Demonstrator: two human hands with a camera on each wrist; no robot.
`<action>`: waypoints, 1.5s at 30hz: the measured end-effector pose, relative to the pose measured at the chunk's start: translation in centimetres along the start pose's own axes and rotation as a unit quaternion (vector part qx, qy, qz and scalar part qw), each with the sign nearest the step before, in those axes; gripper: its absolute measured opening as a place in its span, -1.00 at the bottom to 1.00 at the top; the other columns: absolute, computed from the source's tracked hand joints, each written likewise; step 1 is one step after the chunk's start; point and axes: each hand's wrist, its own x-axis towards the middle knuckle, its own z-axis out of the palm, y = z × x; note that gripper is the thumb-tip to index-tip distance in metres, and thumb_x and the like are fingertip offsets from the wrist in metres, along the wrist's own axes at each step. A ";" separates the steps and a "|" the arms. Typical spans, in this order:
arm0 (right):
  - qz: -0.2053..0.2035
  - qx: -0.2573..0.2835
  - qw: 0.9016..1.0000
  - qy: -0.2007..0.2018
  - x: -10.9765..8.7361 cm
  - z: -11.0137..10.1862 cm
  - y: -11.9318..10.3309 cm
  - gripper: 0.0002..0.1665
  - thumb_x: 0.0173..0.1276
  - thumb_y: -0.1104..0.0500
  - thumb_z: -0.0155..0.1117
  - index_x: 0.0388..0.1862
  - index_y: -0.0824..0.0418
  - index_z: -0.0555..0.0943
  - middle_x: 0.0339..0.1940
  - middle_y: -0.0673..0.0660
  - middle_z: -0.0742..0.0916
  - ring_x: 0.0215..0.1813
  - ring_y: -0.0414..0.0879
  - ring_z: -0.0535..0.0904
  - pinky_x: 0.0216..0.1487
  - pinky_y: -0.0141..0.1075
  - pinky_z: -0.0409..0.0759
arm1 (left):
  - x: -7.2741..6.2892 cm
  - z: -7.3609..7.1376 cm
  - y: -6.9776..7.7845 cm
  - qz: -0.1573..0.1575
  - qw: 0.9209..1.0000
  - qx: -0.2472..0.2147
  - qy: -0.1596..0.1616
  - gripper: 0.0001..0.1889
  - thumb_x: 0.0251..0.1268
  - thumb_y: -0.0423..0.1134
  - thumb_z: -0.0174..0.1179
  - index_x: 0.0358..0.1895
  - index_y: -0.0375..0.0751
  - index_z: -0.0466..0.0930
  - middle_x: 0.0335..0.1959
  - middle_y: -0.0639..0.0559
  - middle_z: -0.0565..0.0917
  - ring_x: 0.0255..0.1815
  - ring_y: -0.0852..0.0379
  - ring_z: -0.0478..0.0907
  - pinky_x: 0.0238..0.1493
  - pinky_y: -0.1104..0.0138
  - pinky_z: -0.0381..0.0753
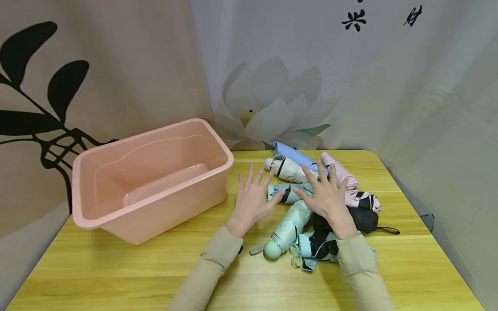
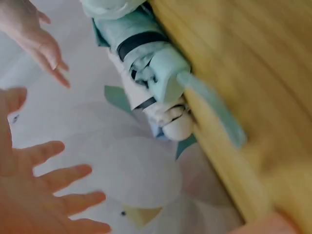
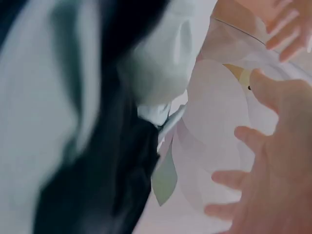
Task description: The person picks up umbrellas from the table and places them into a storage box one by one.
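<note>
Table (image 1: 136,276): yellow wood grain; folded umbrellas heaped right of centre.
Nearest umbrella: teal and black (image 1: 320,248), lying beneath the right forearm, cord loop at its handle end.
Mint umbrella (image 1: 292,224): between the forearms, ball-shaped handle toward the wearer.
Black umbrella (image 1: 363,219): past the right cuff, wrist loop trailing right.
Left hand (image 1: 250,196): fingers spread wide, empty, raised between tub and heap.
Right hand (image 1: 327,196): likewise splayed and empty, above the heap; hands well apart.
Pale teal umbrella (image 1: 297,190): black band, between the hands.
Pink umbrellas: one black-strapped (image 1: 362,200), one plain (image 1: 340,170) behind it.
Pink tub (image 1: 186,203): left of the hands.
Far umbrellas: whitish (image 1: 289,169), then blue (image 1: 294,155) at the table's back edge.
Curtain (image 1: 428,86): lotus print; brush characters, seemingly 兴 (image 1: 354,20) and 财 (image 1: 413,16); another cut off above.
</note>
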 end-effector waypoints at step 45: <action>-0.431 -0.056 0.883 -0.177 -1.2 1.7 -1.5 -0.23 -0.01 0.32 0.42 0.22 -0.14 0.51 0.14 -0.04 0.65 0.23 0.04 0.50 0.25 0.10 0.40 | -13.6 -20.2 -26.8 -0.328 0.940 -0.093 -0.031 -0.22 0.46 0.03 -0.25 0.47 -0.46 -0.28 0.36 -0.63 0.05 0.27 -0.66 0.07 0.09 -0.41 0.19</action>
